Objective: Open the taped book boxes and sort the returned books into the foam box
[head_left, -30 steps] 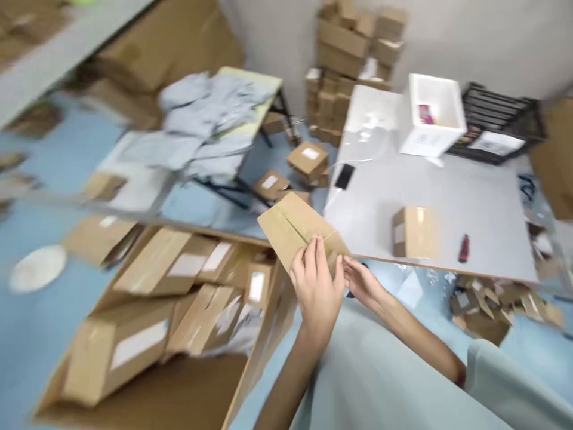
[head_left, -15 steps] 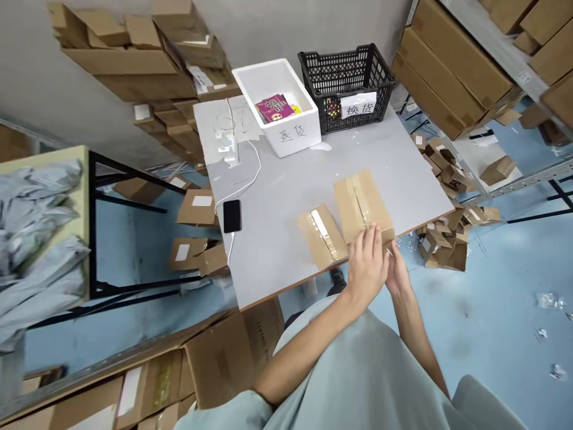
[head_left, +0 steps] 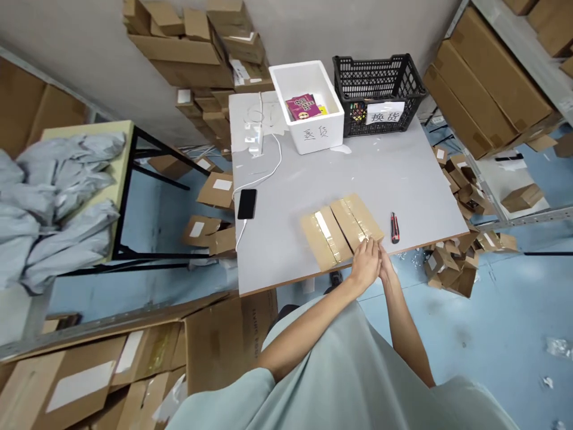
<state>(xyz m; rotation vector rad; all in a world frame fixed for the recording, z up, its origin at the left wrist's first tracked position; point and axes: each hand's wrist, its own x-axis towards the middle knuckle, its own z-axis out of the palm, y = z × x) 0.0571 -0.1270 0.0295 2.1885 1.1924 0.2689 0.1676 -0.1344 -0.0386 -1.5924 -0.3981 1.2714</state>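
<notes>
Two taped cardboard boxes lie side by side near the front edge of the grey table (head_left: pixel 403 173): one box (head_left: pixel 323 240) on the left and a second box (head_left: pixel 358 222) on the right. My left hand (head_left: pixel 364 266) rests at the near end of the right box, fingers curled against it. My right hand (head_left: pixel 385 267) is pressed close beside the left hand at the table edge, and its fingers are mostly hidden behind it. A red and black utility knife (head_left: pixel 394 227) lies just right of the boxes.
A black phone (head_left: pixel 247 203) on a white cable, a white foam bin (head_left: pixel 308 107) and a black crate (head_left: pixel 378 92) sit on the table. Cardboard boxes are stacked at the back wall, on right shelves and in a large carton (head_left: pixel 134 370) at lower left. Grey bags cover a side table (head_left: pixel 67 179).
I turned from the carton on the floor to the table and carried the box over. It now lies flat beside the other box. The utility knife is now uncovered.
</notes>
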